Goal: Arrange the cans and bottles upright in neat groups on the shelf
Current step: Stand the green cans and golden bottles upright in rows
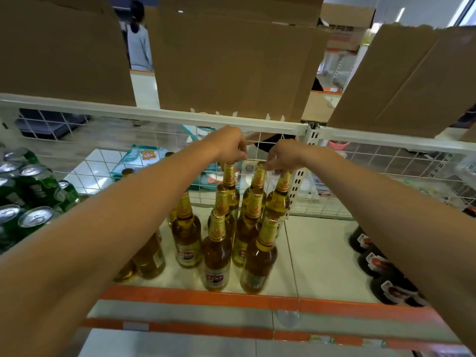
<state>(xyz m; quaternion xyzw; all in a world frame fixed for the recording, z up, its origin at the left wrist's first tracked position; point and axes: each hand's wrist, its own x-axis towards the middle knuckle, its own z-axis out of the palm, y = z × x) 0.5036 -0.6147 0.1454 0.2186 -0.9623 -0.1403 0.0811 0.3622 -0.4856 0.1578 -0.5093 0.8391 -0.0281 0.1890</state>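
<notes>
While both arms reached into the bay, the left hand (228,148) pinched the gold-foiled cap of a rear amber glass bottle (229,177), and the right hand (283,157), close beside, curled over the cap of a neighbouring amber bottle (282,186). Other slim amber bottles (217,243) stood upright in rows on the smooth white shelf (316,253), orange-edged, between shiny green cans (33,186) and dark bottles (373,256). White wire mesh (123,161) backed it; brown cardboard boxes (231,60) sat above.
</notes>
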